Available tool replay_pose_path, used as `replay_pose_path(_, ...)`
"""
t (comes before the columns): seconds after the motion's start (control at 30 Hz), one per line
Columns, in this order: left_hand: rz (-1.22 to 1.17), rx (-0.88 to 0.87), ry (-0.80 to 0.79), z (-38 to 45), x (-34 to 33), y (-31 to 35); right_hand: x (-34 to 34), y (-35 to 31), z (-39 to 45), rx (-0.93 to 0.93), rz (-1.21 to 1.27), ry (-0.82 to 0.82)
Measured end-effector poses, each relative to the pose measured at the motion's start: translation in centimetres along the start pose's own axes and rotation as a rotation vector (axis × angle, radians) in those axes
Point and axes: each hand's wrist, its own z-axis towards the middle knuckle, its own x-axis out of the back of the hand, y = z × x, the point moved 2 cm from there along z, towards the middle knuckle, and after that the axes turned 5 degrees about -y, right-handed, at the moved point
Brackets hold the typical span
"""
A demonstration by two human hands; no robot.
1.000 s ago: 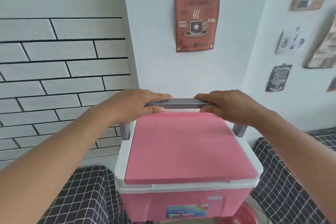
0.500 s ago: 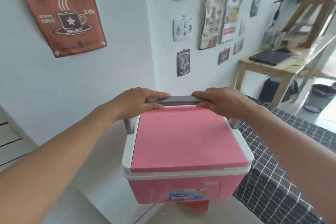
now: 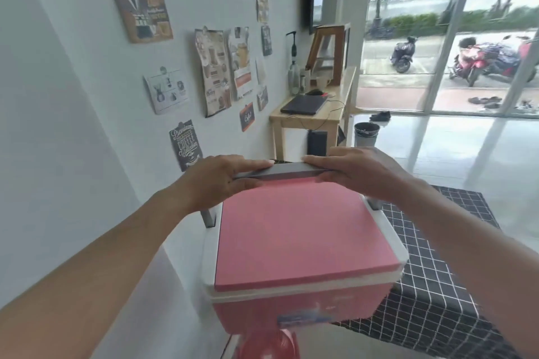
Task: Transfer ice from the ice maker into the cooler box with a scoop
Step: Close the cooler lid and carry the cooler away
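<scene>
Hands shared the cooler box's grey handle (image 3: 287,171), its long axis running side to side: left hand (image 3: 217,181) curled round one end, right hand (image 3: 357,173) round the other. Below their grip hung the pink cooler box (image 3: 294,245), lid closed, equally near both.

A small café: coffee posters (image 3: 215,70) cover the wall beside a glass shopfront (image 3: 449,32).

Your left hand (image 3: 217,181) and right hand (image 3: 360,173) are bare, with no gloves, rings or watch in view. Both forearms are uncovered right to the frame's edge, and your fingers (image 3: 250,165) show short, plain nails.
</scene>
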Motion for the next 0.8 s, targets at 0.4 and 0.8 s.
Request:
replay_pose_path(0.4,-0.053,-0.242,-0.022,14.1,-2.4,2.2,3.4,8.5,-3.6,-0.240,-0.021,-0.033)
replay_pose_path(0.8,-0.093,-0.366,-0.125,34.8,-11.4,6.7,-0.1,26.8,-9.4,-0.399,0.021,-0.077)
